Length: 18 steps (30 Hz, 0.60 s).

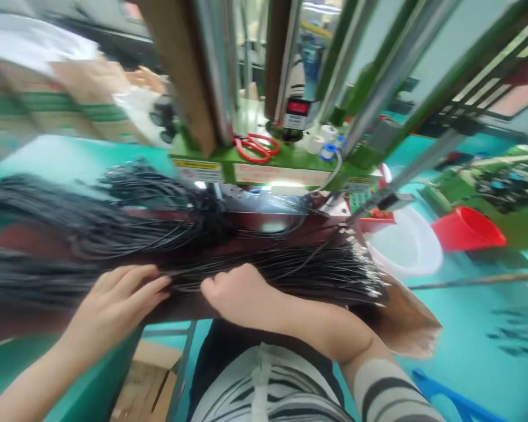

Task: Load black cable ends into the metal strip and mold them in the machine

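A thick bundle of thin black wires (286, 271) with metal tips at the right end lies across a dark red board (26, 240) in front of me. My left hand (114, 308) rests on the wires at the left with its fingers stretched out and together. My right hand (240, 293) is curled, fingers tucked into the wires near the middle of the bundle. More black wires (127, 199) pile up behind and to the left. The picture is smeared by motion.
A green press machine (273, 164) stands just behind the wires, with red scissors (255, 146) and tape rolls (323, 143) on its base. A white bowl (405, 246) and a red bucket (466, 228) sit at the right on the turquoise table (475, 346). Cardboard boxes (48, 99) stand far left.
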Tool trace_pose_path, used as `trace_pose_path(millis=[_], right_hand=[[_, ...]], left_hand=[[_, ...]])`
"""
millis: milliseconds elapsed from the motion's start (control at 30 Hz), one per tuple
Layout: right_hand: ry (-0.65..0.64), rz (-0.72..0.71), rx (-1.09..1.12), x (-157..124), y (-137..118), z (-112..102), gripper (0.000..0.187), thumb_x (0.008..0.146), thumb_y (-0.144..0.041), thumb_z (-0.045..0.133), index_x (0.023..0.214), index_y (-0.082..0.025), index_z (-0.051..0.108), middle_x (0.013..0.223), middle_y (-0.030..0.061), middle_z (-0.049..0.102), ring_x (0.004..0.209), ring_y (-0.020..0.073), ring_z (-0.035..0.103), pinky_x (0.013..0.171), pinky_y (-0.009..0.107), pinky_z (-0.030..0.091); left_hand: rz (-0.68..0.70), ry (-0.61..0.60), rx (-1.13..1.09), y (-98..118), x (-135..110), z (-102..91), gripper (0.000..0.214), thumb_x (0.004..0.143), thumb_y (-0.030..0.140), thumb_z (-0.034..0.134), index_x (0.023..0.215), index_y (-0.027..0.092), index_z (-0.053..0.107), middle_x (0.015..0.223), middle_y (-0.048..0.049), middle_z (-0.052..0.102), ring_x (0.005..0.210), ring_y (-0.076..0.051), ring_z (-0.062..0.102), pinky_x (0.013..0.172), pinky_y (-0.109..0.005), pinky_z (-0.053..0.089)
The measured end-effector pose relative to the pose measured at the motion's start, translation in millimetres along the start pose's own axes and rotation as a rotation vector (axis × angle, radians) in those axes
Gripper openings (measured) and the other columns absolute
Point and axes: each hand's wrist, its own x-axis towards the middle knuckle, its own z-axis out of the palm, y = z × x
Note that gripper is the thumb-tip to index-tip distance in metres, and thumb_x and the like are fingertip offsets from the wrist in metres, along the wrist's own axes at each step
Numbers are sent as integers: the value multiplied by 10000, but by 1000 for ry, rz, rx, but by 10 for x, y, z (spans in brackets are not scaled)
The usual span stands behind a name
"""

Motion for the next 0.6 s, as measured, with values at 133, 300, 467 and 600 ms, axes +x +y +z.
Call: trace_pose_path(millis=[133, 300, 467, 600], right_hand=[[-6, -27, -6, 229, -59, 132, 38, 791, -136, 467, 780, -162, 493, 674, 19, 631, 591, 196, 613, 456, 274, 363], [1, 18, -47, 409, -128, 205, 75, 752, -90, 466, 759, -160, 490, 658, 25, 607, 568, 187, 594, 435, 253, 299], [-22, -8, -66, 529, -110, 202, 117, 814, -112, 433, 724, -170, 481, 639, 14, 595, 561, 171, 588, 438, 256, 224], [-22, -20, -89, 581, -81, 235, 138, 841, -124, 423, 720, -172, 468, 629, 4, 589, 545, 159, 572, 442, 263, 165]], left_hand=[[-27, -157, 143, -336, -25, -98, 299, 790, 422, 521, 1032, 261, 588, 1072, -61, 596, 989, -244, 524, 816, -378, 378], [-176, -262, 15, -1014, -296, -352, 561, 740, 531, 543, 1182, 192, 473, 1139, -54, 585, 1045, -171, 513, 895, -312, 361], [-340, -444, 98, -1773, -575, -618, 629, 740, 580, 481, 1202, 154, 489, 1279, -103, 487, 1195, -270, 378, 934, -455, 305], [-405, -578, -26, -2138, -440, -700, 722, 632, 566, 575, 1144, 62, 506, 1152, -102, 561, 1016, -216, 495, 824, -335, 402]])
